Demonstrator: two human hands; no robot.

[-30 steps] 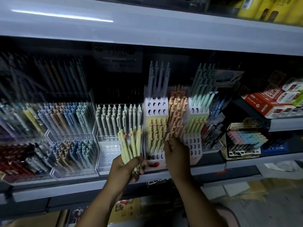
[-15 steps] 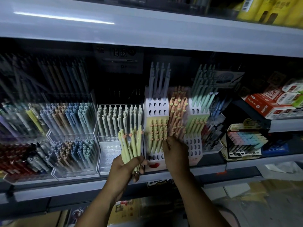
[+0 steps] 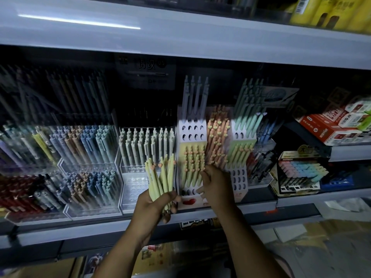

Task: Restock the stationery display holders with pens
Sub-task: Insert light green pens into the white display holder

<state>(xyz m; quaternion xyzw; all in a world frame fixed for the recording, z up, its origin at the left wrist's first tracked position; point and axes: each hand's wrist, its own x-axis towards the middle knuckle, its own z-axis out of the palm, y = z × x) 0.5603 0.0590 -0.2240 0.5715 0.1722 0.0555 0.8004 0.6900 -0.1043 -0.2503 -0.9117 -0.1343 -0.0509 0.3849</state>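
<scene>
My left hand (image 3: 155,205) grips a bundle of pale yellow-green pens (image 3: 160,177) upright in front of the shelf. My right hand (image 3: 217,187) holds a fanned bunch of orange pens (image 3: 216,141) by their lower ends, against the white tiered pen holder (image 3: 191,134). That holder has several empty holes in its top tier, behind which stand lilac pens (image 3: 195,95). Its yellow tier carries yellow pens (image 3: 191,165). To the right, a green tier (image 3: 240,153) and mint pens (image 3: 249,109) are filled. Empty holes (image 3: 239,180) show low on the right.
Clear acrylic holders with cream pens (image 3: 146,145) and blue-brown pens (image 3: 86,145) stand to the left, dark red pens (image 3: 18,195) further left. Red boxes (image 3: 329,127) and a pastel pen box (image 3: 299,173) sit right. A grey shelf (image 3: 180,37) overhangs above.
</scene>
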